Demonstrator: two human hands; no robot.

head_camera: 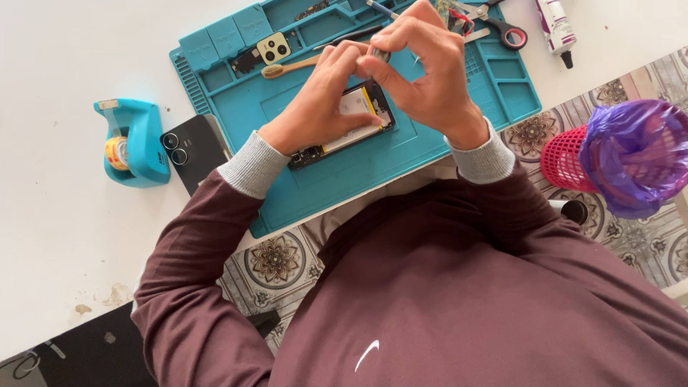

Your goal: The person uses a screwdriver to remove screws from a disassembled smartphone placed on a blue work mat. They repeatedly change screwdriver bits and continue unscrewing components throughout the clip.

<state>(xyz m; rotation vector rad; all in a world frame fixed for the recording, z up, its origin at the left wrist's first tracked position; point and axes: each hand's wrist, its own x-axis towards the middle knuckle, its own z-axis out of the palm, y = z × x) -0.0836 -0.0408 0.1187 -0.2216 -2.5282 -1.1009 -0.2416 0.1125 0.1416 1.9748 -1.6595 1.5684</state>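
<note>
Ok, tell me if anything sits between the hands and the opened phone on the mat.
Nothing visible does. Both hands, left and right, hover directly over the opened phone on the blue mat, pinching a small part together. The brush and scissors lie off to the sides.

Two bare hands meet fingertip to fingertip, the left hand (315,100) and right hand (423,72) both curled with thumbs and forefingers pinched together at one shared grip, wrists angled inward from maroon, grey-cuffed sleeves.
</note>
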